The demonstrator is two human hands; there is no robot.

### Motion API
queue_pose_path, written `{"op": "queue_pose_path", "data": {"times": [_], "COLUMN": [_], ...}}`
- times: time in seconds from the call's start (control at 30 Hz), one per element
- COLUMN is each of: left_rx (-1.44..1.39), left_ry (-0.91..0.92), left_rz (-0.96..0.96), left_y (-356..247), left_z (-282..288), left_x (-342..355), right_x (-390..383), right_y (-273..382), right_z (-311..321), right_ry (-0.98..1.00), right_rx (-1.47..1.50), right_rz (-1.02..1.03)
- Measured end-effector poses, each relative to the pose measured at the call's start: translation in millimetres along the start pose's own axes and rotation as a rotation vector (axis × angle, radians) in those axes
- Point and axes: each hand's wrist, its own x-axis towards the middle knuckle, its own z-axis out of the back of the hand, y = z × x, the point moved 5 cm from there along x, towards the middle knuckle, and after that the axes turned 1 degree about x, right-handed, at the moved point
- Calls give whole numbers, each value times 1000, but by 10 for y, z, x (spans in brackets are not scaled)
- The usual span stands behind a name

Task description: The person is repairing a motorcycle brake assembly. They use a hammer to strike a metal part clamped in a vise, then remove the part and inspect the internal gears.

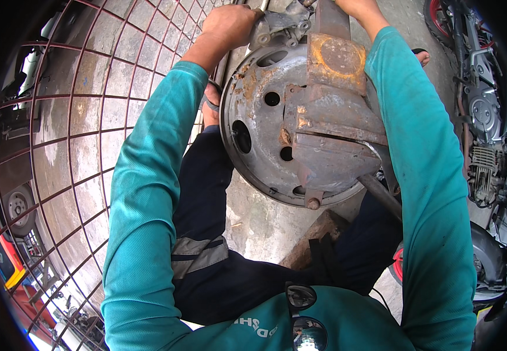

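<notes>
My left hand (228,28) is closed at the left edge of a grey cast-metal bracket (288,24) with bolt holes, at the top of the view. A pale rod (264,5) shows right beside that hand. My right hand (355,7) reaches past the far end of a bench vise (335,111); the top edge cuts it off and its fingers are hidden. The vise is worn and rusty, with its bar handle (380,196) sticking out at the near right. Under it lies a rusty steel wheel rim (253,88) with round holes.
A wire mesh fence (69,137) runs along the left. Parked motorcycles (482,117) line the right side. Between my legs, below the rim, sits a wooden block (317,234). Sunglasses (301,298) hang from my shirt.
</notes>
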Motion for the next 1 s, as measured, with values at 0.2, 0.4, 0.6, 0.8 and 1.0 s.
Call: {"op": "queue_pose_path", "data": {"times": [0.2, 0.4, 0.6, 0.8, 1.0], "left_rx": [-6, 1, -15, -18, -13], "left_ry": [2, 14, 16, 17, 30], "left_rz": [6, 15, 15, 13, 20], "left_y": [-16, -13, -11, -9, -23], "left_z": [24, 15, 23, 32, 25], "left_x": [-2, -12, -14, -12, -5], "right_x": [-87, -44, -58, -50, -14], "right_y": [71, 60, 55, 46, -7], "right_z": [41, 7, 25, 28, 28], "right_ry": [-9, 19, 10, 29, -39], "right_rx": [133, -6, 88, 45, -26], "right_rz": [214, 69, 45, 93, -40]}}
